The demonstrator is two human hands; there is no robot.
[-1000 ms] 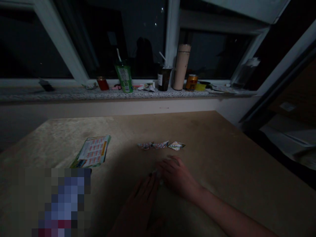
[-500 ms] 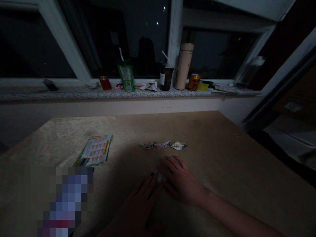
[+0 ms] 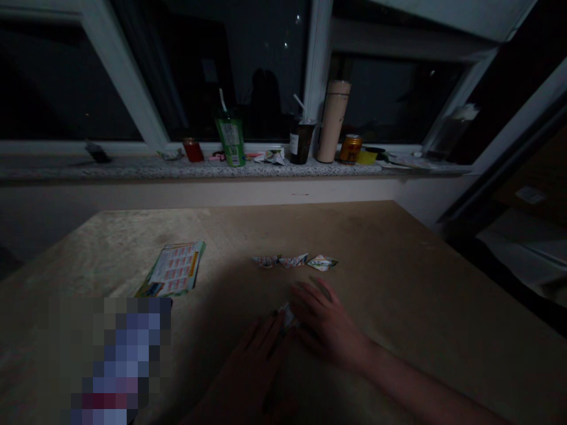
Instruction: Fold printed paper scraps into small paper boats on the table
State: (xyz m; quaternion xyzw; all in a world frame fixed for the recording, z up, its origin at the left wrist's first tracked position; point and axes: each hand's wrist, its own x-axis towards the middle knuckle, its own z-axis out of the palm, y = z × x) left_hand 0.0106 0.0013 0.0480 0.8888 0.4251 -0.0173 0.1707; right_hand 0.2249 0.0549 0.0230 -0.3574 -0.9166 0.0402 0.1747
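Observation:
Low in the middle of the table, a small piece of folded printed paper (image 3: 289,317) lies between my hands, mostly covered by fingers. My left hand (image 3: 254,360), in deep shadow, presses the paper's left side with its fingertips. From the right, my right hand (image 3: 325,319) curls over the other side and grips it; its raised fingers are blurred. Just beyond the hands, three small folded paper pieces lie in a row: a left one (image 3: 266,261), a middle one (image 3: 294,260) and a diamond-shaped right one (image 3: 323,262).
A stack of printed sheets (image 3: 175,268) lies on the left, behind a pixelated patch (image 3: 124,360). Along the granite sill (image 3: 266,171) stand a green cup (image 3: 231,141), a dark cup (image 3: 301,141), a pink flask (image 3: 334,121), an orange can (image 3: 351,149) and a red jar (image 3: 193,150).
My right hand's fingers have shifted slightly, and more of the printed paper shows between the hands. The whole view has moved a little; the row of folded pieces stays put.

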